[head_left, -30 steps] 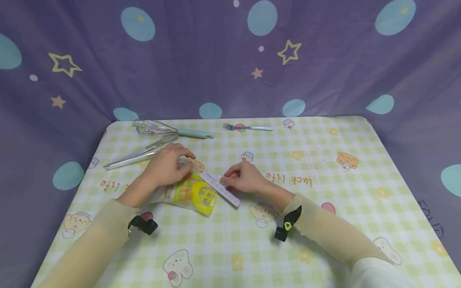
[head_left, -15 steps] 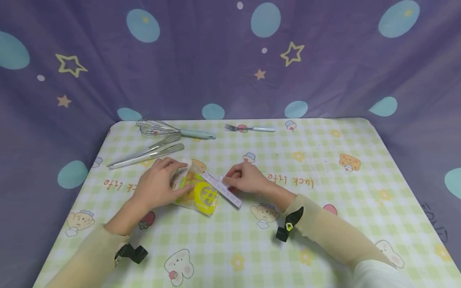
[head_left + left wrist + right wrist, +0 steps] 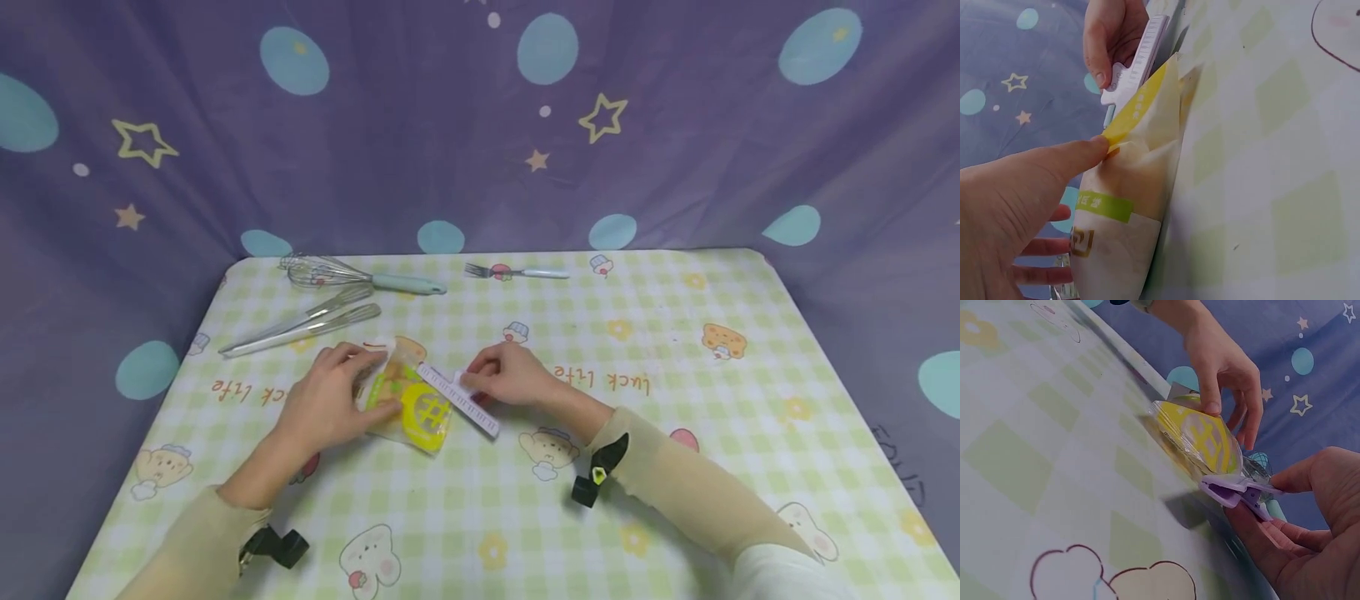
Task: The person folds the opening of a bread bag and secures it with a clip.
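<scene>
A clear plastic bag with a yellow and green print (image 3: pixel 429 421) lies on the table, snacks apparently inside. My left hand (image 3: pixel 324 404) rests over its left part. In the left wrist view, the straight thumb (image 3: pixel 1075 155) presses the yellow print on the bag (image 3: pixel 1124 169), while the other fingers extend loosely along the far side. My right hand (image 3: pixel 512 375) pinches the handles of a long lilac bag clip (image 3: pixel 459 400) between thumb and fingers. The clip (image 3: pixel 1230 489) lies along the bag's right edge; whether that edge is between its jaws, I cannot tell.
Behind the left hand lie metal tongs (image 3: pixel 300 332) and a whisk with a mint handle (image 3: pixel 408 285). A fork (image 3: pixel 546 273) is near the back edge. A checked tablecloth (image 3: pixel 600 517) covers the table, and a purple curtain (image 3: pixel 420 125) hangs behind.
My left hand has let go of the bag's upper corner and drawn back toward me and left, spreading over the bag. The right hand and clip stay nearly in place.
</scene>
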The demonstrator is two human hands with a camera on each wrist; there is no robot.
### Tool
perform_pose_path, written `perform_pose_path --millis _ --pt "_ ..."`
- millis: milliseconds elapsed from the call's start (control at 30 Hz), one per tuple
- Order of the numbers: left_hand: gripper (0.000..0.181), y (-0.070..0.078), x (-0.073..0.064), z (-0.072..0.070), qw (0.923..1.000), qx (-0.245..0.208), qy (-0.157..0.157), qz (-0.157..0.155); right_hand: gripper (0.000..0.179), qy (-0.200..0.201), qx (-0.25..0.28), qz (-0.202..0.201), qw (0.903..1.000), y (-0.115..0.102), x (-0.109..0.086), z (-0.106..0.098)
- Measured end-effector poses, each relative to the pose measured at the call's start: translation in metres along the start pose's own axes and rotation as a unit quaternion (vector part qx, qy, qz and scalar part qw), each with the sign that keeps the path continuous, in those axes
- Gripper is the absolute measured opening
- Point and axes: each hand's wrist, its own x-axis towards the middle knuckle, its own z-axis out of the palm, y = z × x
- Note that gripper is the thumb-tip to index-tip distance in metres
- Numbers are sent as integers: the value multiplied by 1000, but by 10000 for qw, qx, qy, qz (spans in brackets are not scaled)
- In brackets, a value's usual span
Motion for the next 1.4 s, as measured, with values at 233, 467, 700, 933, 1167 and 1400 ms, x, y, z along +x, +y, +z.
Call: perform_pose_path --millis 233,467,700,933,1167,1400 --pt "73 -1 3 -1 9998 11 -210 46 28 -94 24 12 10000 -1 -1 1" --pt "71 -4 8 0 9990 -54 -357 253 28 -157 -74 -63 9998 2 -4 2" --pt "72 -5 12 0 9983 45 -479 329 24 -178 22 7 9998 3 -5 5" --pt "71 -4 13 0 9983 47 -469 330 20 -178 176 221 9994 -2 -4 4" --pt "71 -4 14 0 9983 32 -476 337 18 -156 301 253 9991 -4 2 5" --pt "71 -4 15 1 9983 19 -447 365 17 -102 429 201 9988 -5 9 6"
